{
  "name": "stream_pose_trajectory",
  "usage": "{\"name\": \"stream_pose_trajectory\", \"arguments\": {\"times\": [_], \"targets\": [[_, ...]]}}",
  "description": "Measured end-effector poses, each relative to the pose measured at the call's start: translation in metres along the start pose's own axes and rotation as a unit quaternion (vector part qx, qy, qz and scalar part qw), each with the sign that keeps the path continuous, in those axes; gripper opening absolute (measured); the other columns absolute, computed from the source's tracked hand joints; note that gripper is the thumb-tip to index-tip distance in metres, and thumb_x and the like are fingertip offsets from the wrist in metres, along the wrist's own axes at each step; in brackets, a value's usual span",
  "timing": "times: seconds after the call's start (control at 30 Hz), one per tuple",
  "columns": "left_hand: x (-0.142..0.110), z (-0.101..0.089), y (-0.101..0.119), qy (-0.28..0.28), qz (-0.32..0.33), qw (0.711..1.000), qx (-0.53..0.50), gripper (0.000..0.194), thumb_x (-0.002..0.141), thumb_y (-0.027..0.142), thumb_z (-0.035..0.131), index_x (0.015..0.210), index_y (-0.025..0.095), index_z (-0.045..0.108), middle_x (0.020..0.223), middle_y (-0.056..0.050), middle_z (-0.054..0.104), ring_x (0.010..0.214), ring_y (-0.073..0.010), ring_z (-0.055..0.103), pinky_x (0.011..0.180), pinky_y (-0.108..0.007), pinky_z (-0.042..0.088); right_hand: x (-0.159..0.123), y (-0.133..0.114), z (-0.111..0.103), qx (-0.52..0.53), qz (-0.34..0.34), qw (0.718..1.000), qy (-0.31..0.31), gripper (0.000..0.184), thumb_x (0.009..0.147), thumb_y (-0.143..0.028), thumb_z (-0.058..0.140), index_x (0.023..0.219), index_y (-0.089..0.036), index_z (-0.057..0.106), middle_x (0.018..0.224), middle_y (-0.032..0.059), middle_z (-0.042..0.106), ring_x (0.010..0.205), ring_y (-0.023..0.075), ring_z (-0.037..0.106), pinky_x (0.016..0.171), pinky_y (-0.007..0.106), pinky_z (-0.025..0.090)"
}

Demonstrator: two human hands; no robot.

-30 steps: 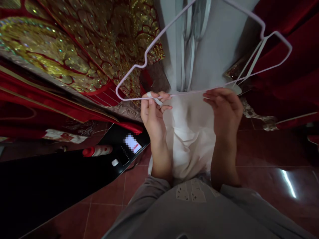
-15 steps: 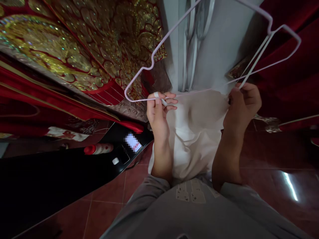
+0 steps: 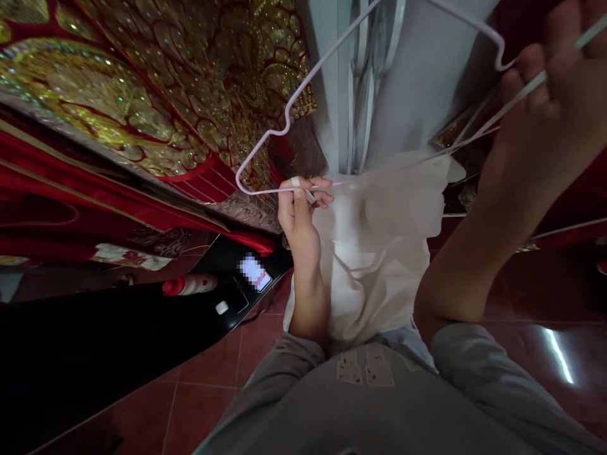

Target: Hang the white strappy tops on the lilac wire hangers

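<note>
My left hand (image 3: 303,218) is closed around the lower bar of a pale pink clothes hanger (image 3: 286,120), near its left corner. A short white strap also passes between those fingers. From the hanger's bar hangs a white garment (image 3: 365,272), falling toward my lap. At the upper right my right hand (image 3: 554,88) is raised beside the hanger's right notch. Its fingers are curled on a thin white strap (image 3: 493,118), pulled taut from the garment's side. The hanger's right end is hidden behind that hand.
Red costumes with gold sequins (image 3: 142,120) hang at the left, and dark red cloth (image 3: 573,189) at the right. A black table (image 3: 118,335) bears a red-capped bottle (image 3: 190,285), a lit phone (image 3: 255,273) and a small white case (image 3: 222,308). A grey-white surface (image 3: 422,82) stands ahead.
My right hand has left the middle of the bar, taken the right strap and drawn it up and to the right. My left hand keeps its hold, shifted slightly right.
</note>
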State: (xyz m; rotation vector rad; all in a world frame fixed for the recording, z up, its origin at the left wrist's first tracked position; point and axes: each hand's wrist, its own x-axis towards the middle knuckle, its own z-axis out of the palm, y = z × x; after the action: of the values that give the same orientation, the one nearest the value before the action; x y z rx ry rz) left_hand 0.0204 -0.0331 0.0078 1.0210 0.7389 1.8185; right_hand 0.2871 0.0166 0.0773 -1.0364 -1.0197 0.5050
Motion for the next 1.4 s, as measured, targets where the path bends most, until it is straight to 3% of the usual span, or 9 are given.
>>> {"name": "stream_pose_trajectory", "arguments": {"times": [0.23, 0.37, 0.5, 0.67, 0.77, 1.07, 1.2, 1.3, 1.4], "targets": [[0.000, 0.004, 0.001, 0.018, -0.014, 0.999, 0.038, 0.033, 0.106, 0.055, 0.068, 0.094, 0.025, 0.061, 0.096, -0.003, 0.079, 0.073, -0.0157, 0.070, 0.073, -0.030, 0.056, -0.037, 0.053, -0.036, 0.114, -0.016, 0.983, 0.142, 0.037, 0.101, -0.018, 0.055, 0.104, -0.042, 0.082, 0.117, -0.0139, 0.080, 0.111, 0.0084, 0.077, 0.093, 0.021, 0.064], [0.000, 0.005, -0.001, 0.017, -0.020, 0.999, 0.030, 0.026, 0.108, 0.046, 0.066, 0.095, 0.025, 0.061, 0.096, -0.003, 0.079, 0.073, -0.0153, 0.070, 0.072, -0.029, 0.056, -0.086, 0.044, 0.009, 0.122, 0.086, 0.982, 0.112, 0.022, 0.094, -0.018, 0.068, 0.102, -0.034, 0.081, 0.105, -0.0063, 0.080, 0.093, 0.0102, 0.075, 0.087, 0.028, 0.066], [-0.002, 0.006, 0.000, 0.013, -0.016, 1.000, 0.002, 0.024, 0.106, 0.046, 0.069, 0.096, 0.024, 0.063, 0.096, -0.003, 0.079, 0.074, -0.0140, 0.070, 0.074, -0.028, 0.055, -0.116, 0.027, 0.057, 0.166, 0.140, 0.976, 0.036, 0.018, 0.091, -0.046, 0.077, 0.094, -0.029, 0.081, 0.101, -0.0001, 0.081, 0.095, 0.0167, 0.078, 0.095, 0.038, 0.067], [-0.002, 0.003, 0.001, -0.018, -0.044, 0.998, -0.044, 0.019, 0.100, 0.037, 0.077, 0.099, 0.024, 0.064, 0.099, -0.003, 0.082, 0.074, -0.0116, 0.072, 0.073, -0.023, 0.055, -0.117, 0.027, 0.068, 0.219, 0.148, 0.964, 0.005, 0.022, 0.094, -0.049, 0.077, 0.088, -0.029, 0.071, 0.091, -0.0001, 0.076, 0.089, 0.0159, 0.076, 0.090, 0.038, 0.066], [0.003, -0.009, -0.002, -0.017, -0.044, 0.998, -0.045, 0.021, 0.094, 0.030, 0.080, 0.107, 0.025, 0.065, 0.103, -0.005, 0.085, 0.077, -0.0143, 0.075, 0.064, -0.022, 0.054, -0.115, 0.029, 0.063, 0.206, 0.138, 0.969, 0.014, 0.024, 0.095, -0.051, 0.074, 0.091, -0.028, 0.068, 0.091, -0.0008, 0.074, 0.082, 0.0141, 0.074, 0.084, 0.035, 0.065], [0.025, -0.071, 0.009, 0.136, 0.141, 0.978, 0.071, 0.032, 0.093, 0.014, 0.071, 0.115, 0.032, 0.084, 0.123, 0.001, 0.084, 0.101, -0.0183, 0.080, 0.046, -0.019, 0.039, -0.111, 0.025, 0.064, 0.190, 0.120, 0.974, 0.029, 0.031, 0.090, -0.056, 0.078, 0.083, -0.029, 0.065, 0.086, -0.0014, 0.072, 0.078, 0.0140, 0.068, 0.077, 0.032, 0.061], [0.034, -0.070, 0.017, 0.115, 0.184, 0.966, 0.138, 0.023, 0.095, 0.032, 0.085, 0.118, 0.035, 0.084, 0.125, 0.002, 0.083, 0.121, -0.0270, 0.077, 0.083, -0.035, 0.066, -0.113, 0.023, 0.068, 0.190, 0.115, 0.975, 0.022, 0.029, 0.089, -0.056, 0.080, 0.084, -0.030, 0.067, 0.087, -0.0007, 0.070, 0.076, 0.0140, 0.062, 0.073, 0.032, 0.059], [0.043, -0.058, 0.027, 0.018, 0.175, 0.971, 0.164, 0.037, 0.089, 0.038, 0.093, 0.124, 0.033, 0.082, 0.130, -0.001, 0.081, 0.129, -0.0316, 0.073, 0.114, -0.050, 0.060, -0.112, 0.024, 0.068, 0.180, 0.116, 0.977, 0.018, 0.032, 0.088, -0.059, 0.080, 0.082, -0.030, 0.066, 0.086, -0.0002, 0.068, 0.072, 0.0147, 0.058, 0.069, 0.032, 0.056], [0.054, -0.042, 0.041, -0.034, 0.132, 0.976, 0.167, 0.041, 0.084, 0.033, 0.098, 0.120, 0.026, 0.080, 0.128, -0.005, 0.079, 0.133, -0.0338, 0.070, 0.118, -0.052, 0.057, -0.111, 0.023, 0.067, 0.185, 0.116, 0.975, 0.037, 0.033, 0.085, -0.057, 0.082, 0.078, -0.029, 0.065, 0.086, 0.0000, 0.067, 0.071, 0.0142, 0.057, 0.064, 0.031, 0.053]]}}
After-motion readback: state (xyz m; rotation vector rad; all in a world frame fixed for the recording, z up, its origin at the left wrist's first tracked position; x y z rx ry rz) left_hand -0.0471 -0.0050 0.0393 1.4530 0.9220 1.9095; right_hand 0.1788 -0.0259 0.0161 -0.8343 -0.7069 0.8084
